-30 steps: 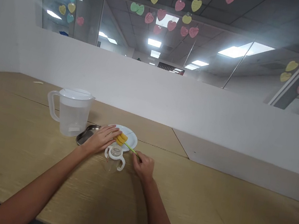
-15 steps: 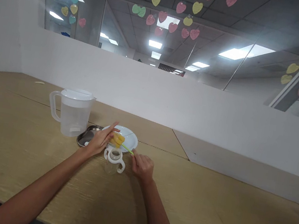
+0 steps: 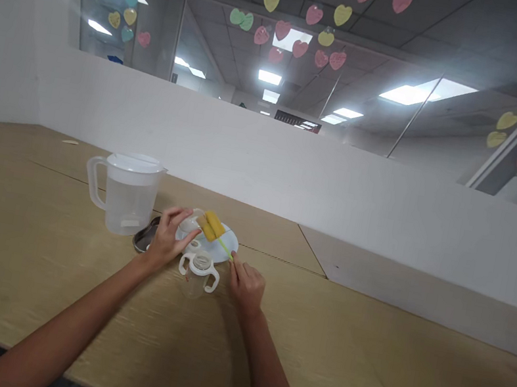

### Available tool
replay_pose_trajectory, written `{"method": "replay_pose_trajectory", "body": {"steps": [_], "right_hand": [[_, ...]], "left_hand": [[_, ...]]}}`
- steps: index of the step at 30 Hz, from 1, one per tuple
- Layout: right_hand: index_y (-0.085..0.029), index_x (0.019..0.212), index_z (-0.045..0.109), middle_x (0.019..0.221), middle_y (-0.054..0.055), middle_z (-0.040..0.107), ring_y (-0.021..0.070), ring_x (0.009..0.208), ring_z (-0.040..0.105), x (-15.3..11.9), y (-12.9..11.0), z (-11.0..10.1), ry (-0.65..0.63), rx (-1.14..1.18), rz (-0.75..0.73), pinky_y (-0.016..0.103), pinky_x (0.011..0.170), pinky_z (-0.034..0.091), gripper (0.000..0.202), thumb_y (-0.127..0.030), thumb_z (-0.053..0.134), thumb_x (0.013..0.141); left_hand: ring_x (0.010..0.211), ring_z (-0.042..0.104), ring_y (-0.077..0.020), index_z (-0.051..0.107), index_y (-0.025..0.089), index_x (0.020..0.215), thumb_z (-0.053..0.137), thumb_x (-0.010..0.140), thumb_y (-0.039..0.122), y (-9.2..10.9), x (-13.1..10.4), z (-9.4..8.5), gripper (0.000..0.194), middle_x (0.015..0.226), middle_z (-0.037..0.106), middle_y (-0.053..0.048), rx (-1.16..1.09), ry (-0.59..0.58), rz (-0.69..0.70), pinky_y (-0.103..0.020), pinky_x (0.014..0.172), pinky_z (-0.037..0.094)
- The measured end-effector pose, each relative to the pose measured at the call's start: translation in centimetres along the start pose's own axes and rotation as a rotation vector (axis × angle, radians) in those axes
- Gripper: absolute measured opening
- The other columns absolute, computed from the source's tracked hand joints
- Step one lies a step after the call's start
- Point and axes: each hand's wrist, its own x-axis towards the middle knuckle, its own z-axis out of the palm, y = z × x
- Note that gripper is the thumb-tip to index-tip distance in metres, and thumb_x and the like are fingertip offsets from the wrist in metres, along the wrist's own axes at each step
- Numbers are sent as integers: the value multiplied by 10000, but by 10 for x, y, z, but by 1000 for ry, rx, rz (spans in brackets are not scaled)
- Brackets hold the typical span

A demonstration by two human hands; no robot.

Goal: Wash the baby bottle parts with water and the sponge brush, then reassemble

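My left hand [image 3: 167,236] is pinched around a clear, dome-shaped cap [image 3: 190,221], its open side turned towards the sponge. In my right hand [image 3: 246,285] is the thin green handle of a sponge brush [image 3: 213,226]. The brush's yellow sponge head is right beside the cap, over a white plate [image 3: 230,246]. Just in front of the plate stands a clear baby bottle [image 3: 195,281], upright and uncapped, with a white two-handled collar. A small white ring-like part [image 3: 193,246] shows behind the bottle, partly hidden.
A lidded clear pitcher [image 3: 129,201] stands left of the plate, holding what looks like water. A metal kidney-shaped tray [image 3: 143,240] lies partly behind my left hand. The wooden table [image 3: 359,358] meets a white wall [image 3: 264,161] at the back.
The sponge head has come up and shows fully, clear of my left fingers. My left hand has shifted slightly left and turned, bringing the clear cap into view.
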Motion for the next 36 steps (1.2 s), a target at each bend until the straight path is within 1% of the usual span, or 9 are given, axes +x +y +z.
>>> {"method": "replay_pose_trajectory", "body": {"steps": [5,10,15,19,22,25,29,33,36], "right_hand": [[-147,1011,691,570,9,601,65,491,494,-2,3,2,23,60,154,220,534,325,281,-260,444,939],[-157,981,704,532,2,579,63,471,481,-2,2,2,-10,42,123,219,523,320,291,-277,442,937],[-158,974,706,526,0,571,63,474,485,-2,1,2,-10,34,123,214,525,319,283,-277,453,933],[-159,964,706,532,5,582,65,472,492,-2,1,2,-2,41,121,213,519,311,283,-276,449,934],[-163,971,703,535,11,585,68,473,493,-2,1,2,-12,38,118,208,513,306,293,-274,433,938],[-164,966,703,542,15,593,70,482,504,-3,1,2,-16,33,131,206,516,310,299,-275,426,940],[-168,944,708,550,16,609,70,481,514,-2,0,2,-32,30,142,211,518,316,305,-289,427,942],[-163,914,711,565,19,628,76,487,528,-1,0,2,-12,26,142,212,525,322,309,-289,431,942],[-165,916,707,573,18,633,75,486,533,-2,1,3,-17,18,139,213,523,321,296,-281,436,939]], "left_hand": [[1070,486,-234,404,179,1264,574,811,311,-32,1,-8,501,1129,441,-122,160,16,-269,-387,958,421],[1057,498,-252,430,167,1260,524,806,207,-65,-9,-13,465,1109,513,-113,246,-314,-293,-379,930,425],[1062,508,-259,463,175,1222,559,754,149,-77,-19,-10,478,1098,583,-98,342,-554,-347,-386,921,420],[1087,508,-233,472,179,1207,548,716,86,-79,-24,-7,505,1139,566,-89,336,-636,-372,-339,925,423],[1071,519,-234,546,180,1111,541,710,93,-78,-24,-7,410,1129,563,-93,363,-663,-355,-335,924,422],[1016,551,-243,596,174,1023,504,773,181,-74,-20,-7,267,1048,596,-104,399,-669,-375,-348,893,432],[907,602,-222,593,184,1040,434,799,163,-66,-14,-9,289,932,657,-75,402,-700,-409,-319,814,453],[981,577,-238,615,180,996,400,813,164,-51,-4,-10,283,979,661,-86,417,-631,-387,-343,871,427],[998,566,-223,631,191,995,381,846,209,-34,9,-3,291,1021,659,-66,248,-563,-305,-346,914,414]]}}
